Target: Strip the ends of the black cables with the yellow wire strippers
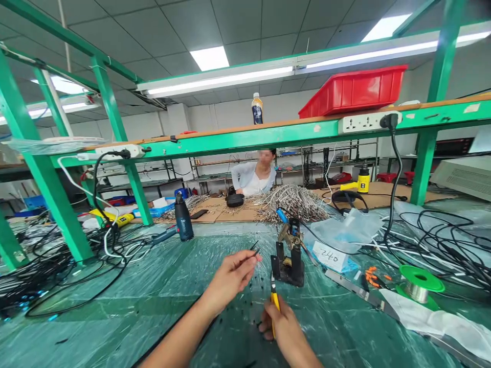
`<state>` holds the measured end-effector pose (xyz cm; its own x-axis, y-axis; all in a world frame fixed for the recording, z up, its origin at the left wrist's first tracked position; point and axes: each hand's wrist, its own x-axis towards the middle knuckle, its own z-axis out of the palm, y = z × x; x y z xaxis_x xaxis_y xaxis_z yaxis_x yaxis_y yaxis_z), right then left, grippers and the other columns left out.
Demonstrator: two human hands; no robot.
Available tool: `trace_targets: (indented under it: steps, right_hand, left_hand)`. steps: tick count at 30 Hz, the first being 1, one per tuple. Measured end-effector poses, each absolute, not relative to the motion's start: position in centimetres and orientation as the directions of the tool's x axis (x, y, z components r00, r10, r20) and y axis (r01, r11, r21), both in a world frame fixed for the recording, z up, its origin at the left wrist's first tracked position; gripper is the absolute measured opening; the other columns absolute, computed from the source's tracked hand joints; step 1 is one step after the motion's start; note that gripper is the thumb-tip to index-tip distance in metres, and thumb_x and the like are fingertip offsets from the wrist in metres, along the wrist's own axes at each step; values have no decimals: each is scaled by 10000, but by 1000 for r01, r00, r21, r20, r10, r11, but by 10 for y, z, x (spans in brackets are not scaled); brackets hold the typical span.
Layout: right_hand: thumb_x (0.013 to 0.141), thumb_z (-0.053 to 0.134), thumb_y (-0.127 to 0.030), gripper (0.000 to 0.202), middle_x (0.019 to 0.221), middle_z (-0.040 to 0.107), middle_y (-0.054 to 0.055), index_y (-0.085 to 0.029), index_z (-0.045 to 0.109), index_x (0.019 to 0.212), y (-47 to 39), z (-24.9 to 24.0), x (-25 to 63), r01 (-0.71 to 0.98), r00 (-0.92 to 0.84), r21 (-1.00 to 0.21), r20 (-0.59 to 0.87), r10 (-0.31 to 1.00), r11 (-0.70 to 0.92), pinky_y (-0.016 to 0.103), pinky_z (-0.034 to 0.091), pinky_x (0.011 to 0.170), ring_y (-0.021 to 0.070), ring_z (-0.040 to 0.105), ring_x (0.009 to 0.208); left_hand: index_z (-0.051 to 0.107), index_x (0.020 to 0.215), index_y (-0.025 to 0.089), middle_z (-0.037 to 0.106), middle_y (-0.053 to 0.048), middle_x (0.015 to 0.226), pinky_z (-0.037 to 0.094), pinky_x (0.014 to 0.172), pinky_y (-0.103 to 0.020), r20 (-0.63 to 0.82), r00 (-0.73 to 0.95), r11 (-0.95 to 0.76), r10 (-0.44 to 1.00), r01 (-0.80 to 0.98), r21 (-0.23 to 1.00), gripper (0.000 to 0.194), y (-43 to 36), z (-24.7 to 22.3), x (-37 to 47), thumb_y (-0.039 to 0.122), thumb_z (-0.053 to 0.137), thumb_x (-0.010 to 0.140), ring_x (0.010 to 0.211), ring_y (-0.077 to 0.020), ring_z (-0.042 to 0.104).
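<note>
My left hand [236, 276] is closed in a pinch on the end of a black cable [172, 327], which trails down along my left forearm. A thin dark tip sticks out past its fingertips. My right hand [282, 319] is wrapped round yellow-handled pliers [274, 301], whose metal jaws point up and away from me. Just beyond the pliers stands a black metal stand [293, 268] with a blue-handled tool [282, 215] at its top. The pliers and the cable end are apart.
A dark heat gun [184, 220] stands at the back left. Behind the stand lies a heap of grey cables [291, 202], with a person [255, 176] beyond. On the right are a green solder spool [422, 278], a metal ruler [356, 291] and tangled black cables. A green shelf beam [230, 137] crosses above.
</note>
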<state>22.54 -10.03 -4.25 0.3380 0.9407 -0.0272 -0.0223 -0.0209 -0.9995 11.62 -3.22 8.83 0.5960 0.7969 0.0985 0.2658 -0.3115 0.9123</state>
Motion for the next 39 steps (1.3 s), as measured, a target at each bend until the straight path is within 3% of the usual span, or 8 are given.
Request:
trace_targets:
  steps: [6, 10, 13, 16, 20, 26, 33, 39]
  right_hand:
    - [852, 424, -513, 353, 611, 490, -34, -186, 534, 930, -103, -22, 239, -61, 400, -995, 52, 915, 83, 245, 400, 457, 151, 513, 522]
    - [846, 481, -537, 387, 618, 543, -12, -177, 589, 939, -112, -11, 243, 51, 386, -990, 140, 912, 130, 260, 412, 502, 168, 528, 564]
    - [831, 541, -500, 328, 772, 642, 37, -191, 610, 916, -118, -10, 241, 169, 348, -975, 196, 917, 144, 294, 442, 662, 214, 593, 737]
    - [864, 502, -454, 306, 934, 661, 63, -193, 579, 1006, -120, -13, 239, 334, 278, -931, 244, 929, 144, 311, 427, 785, 228, 607, 863]
    - [899, 447, -415, 303, 948, 644, 51, -198, 513, 1100, -121, -18, 238, 505, 212, -856, 249, 945, 112, 279, 436, 760, 202, 607, 862]
    - [897, 460, -399, 297, 970, 624, 43, -221, 505, 1130, -122, -27, 232, 556, 146, -808, 326, 934, 195, 257, 454, 739, 181, 605, 844]
    - [862, 521, -410, 316, 979, 635, 48, -244, 549, 1130, -120, -41, 228, 607, 235, -756, 465, 854, 245, 275, 480, 790, 198, 628, 873]
    - [857, 533, -377, 324, 1025, 641, 56, -257, 553, 1157, -118, -47, 231, 686, 202, -681, 519, 831, 258, 311, 480, 859, 227, 620, 961]
  left_hand:
    - [656, 824, 125, 173, 107, 480, 112, 411, -220, 115, 595, -252, 796, 153, 955, 477, -40, 50, 105, 583, 526, 816, 433, -70, 141]
    - [682, 788, 111, 389, 55, 531, 170, 430, -222, 116, 588, -241, 801, 140, 960, 421, -41, 31, 93, 500, 536, 854, 441, -64, 254]
    - [695, 728, 106, 490, 16, 594, 222, 446, -224, 134, 582, -248, 802, 121, 961, 382, -39, 23, 89, 443, 564, 853, 464, -70, 319]
    - [707, 726, 125, 511, 10, 600, 293, 488, -223, 187, 580, -294, 793, 96, 951, 323, -37, 17, 86, 385, 572, 862, 520, -96, 389]
    - [691, 666, 139, 495, 14, 580, 303, 493, -220, 203, 545, -300, 813, 93, 949, 334, -36, 16, 78, 364, 560, 877, 547, -105, 405]
    - [687, 748, 144, 505, 19, 605, 290, 463, -219, 163, 530, -211, 832, 31, 977, 309, -42, 20, 71, 382, 543, 882, 509, -93, 385]
    - [635, 653, 165, 526, 1, 635, 375, 606, -235, 318, 488, -422, 813, 115, 899, 336, -51, 25, 70, 320, 494, 916, 651, -141, 505]
    - [651, 683, 185, 553, -17, 682, 405, 662, -246, 316, 488, -453, 814, 190, 871, 329, -54, 23, 69, 334, 481, 920, 712, -170, 539]
